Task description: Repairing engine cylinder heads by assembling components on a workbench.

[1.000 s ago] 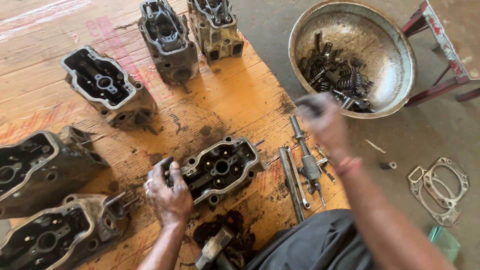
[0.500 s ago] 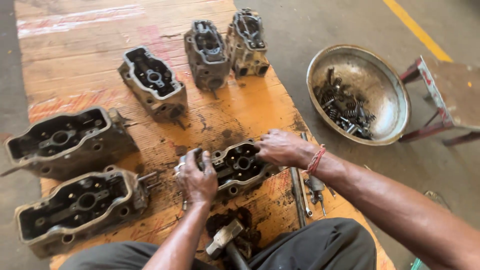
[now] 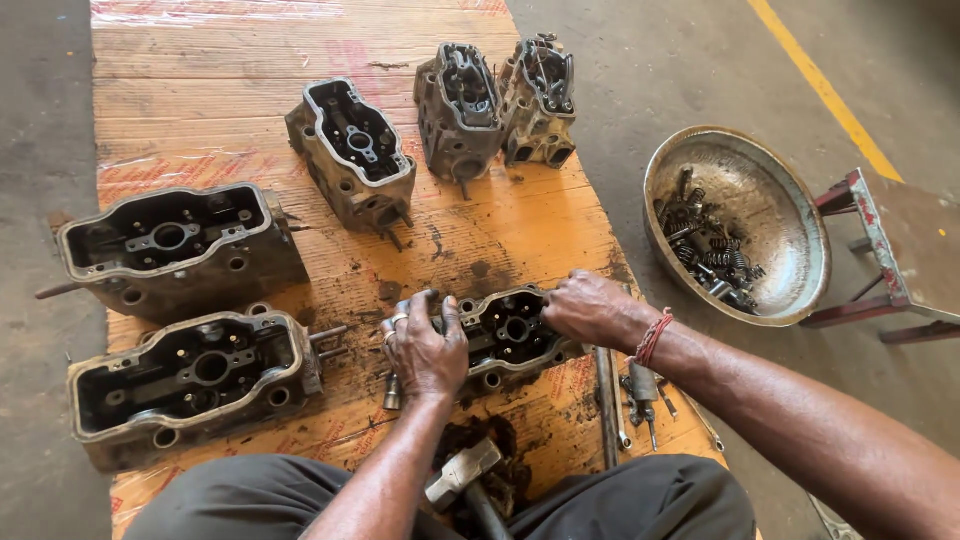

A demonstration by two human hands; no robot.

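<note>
Fingers of both hands grip a cylinder head [image 3: 510, 335] on an orange board [image 3: 530, 225] over concrete floor [image 3: 640, 70].

Wooden board [image 3: 520, 225]: orange, dark oil stains, faded red print. Cylinder heads [image 3: 355, 150]: grey-brown, blackened. Metal bowl [image 3: 790, 215]: dull silver-grey. Wrist thread [image 3: 652, 337]: red. Floor line [image 3: 820, 85]: yellow.

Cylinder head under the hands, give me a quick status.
Left hand and right hand both grip the cylinder head. It sits flat on the wooden board. Hammer close below.
</note>
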